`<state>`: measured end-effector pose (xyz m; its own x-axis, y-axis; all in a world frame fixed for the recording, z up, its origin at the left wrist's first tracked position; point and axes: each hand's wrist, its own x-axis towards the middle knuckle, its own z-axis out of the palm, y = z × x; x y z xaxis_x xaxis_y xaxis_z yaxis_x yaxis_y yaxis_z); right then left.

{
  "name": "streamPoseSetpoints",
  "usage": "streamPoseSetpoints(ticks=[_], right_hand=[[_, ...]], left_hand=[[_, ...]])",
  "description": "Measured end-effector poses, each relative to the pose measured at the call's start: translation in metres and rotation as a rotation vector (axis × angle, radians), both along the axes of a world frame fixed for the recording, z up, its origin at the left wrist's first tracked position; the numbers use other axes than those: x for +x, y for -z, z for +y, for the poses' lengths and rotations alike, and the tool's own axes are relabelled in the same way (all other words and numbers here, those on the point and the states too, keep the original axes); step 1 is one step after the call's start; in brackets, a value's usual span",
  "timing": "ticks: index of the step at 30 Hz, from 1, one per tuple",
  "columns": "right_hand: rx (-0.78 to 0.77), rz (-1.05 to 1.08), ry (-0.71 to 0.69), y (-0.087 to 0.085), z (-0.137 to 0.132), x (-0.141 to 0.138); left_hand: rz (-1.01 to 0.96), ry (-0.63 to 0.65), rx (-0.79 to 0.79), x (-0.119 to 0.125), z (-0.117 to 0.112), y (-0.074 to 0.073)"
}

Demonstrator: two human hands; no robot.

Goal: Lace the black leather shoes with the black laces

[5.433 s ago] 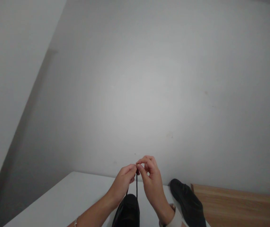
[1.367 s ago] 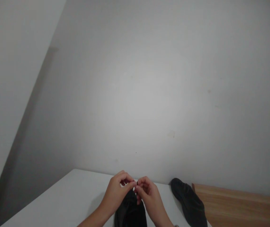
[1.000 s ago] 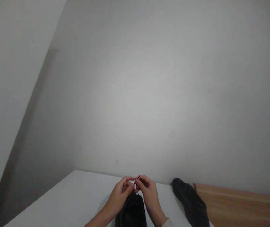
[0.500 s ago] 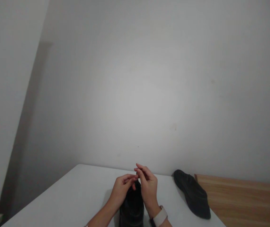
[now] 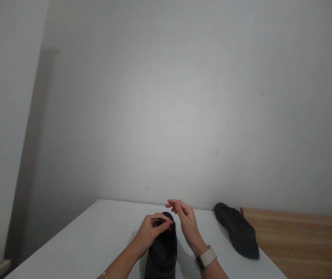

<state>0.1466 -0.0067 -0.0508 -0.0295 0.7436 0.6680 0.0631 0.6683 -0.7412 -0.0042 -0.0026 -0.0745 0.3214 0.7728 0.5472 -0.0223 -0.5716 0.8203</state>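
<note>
A black shoe (image 5: 161, 257) stands on the white table in front of me, its toe toward the wall. My left hand (image 5: 149, 233) lies over the front part of the shoe, thumb and fingers pinched on a thin black shoelace (image 5: 158, 219). A loose bit of that lace shows above the thumb. To the right of the toe, my right hand (image 5: 187, 221) hovers with its fingers stretched out and nothing visible in them. The shoe's eyelets are too dark and covered to make out.
A second black shoe (image 5: 237, 231) rests at the table's right edge. The white table (image 5: 96, 236) meets a plain grey wall (image 5: 166, 116) at the back. Beyond its right side is a wood-grain panel (image 5: 300, 242).
My hands have come apart. The right one has let go near the toe, moved a little right and opened its fingers; the left still pinches, with the lace now showing.
</note>
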Motion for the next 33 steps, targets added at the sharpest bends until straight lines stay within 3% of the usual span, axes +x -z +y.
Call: streamPoseSetpoints(ticks=[4,7,16,21,26,28,33], right_hand=[[-0.116,-0.182,-0.19,0.013,0.007,0.01],[-0.109,-0.271,-0.229,0.016,0.005,0.011],[-0.228,-0.153,-0.288,0.009,-0.005,0.003],[-0.163,-0.179,-0.19,0.017,-0.001,0.0],[0.062,-0.213,0.136,0.018,-0.005,-0.006],[0.099,-0.197,0.203,0.015,-0.006,-0.004],[-0.049,-0.037,0.005,0.016,0.003,0.004]], left_hand=[[0.139,-0.178,0.253,-0.01,-0.009,-0.004],[0.257,-0.3,0.398,-0.015,-0.015,-0.005],[0.427,-0.538,0.743,-0.016,-0.017,0.002],[0.386,-0.604,0.716,-0.013,-0.015,0.003],[0.374,-0.602,0.573,-0.012,-0.01,0.004],[0.356,-0.582,0.552,-0.012,-0.009,0.004],[0.344,-0.523,0.453,-0.016,-0.01,0.0]])
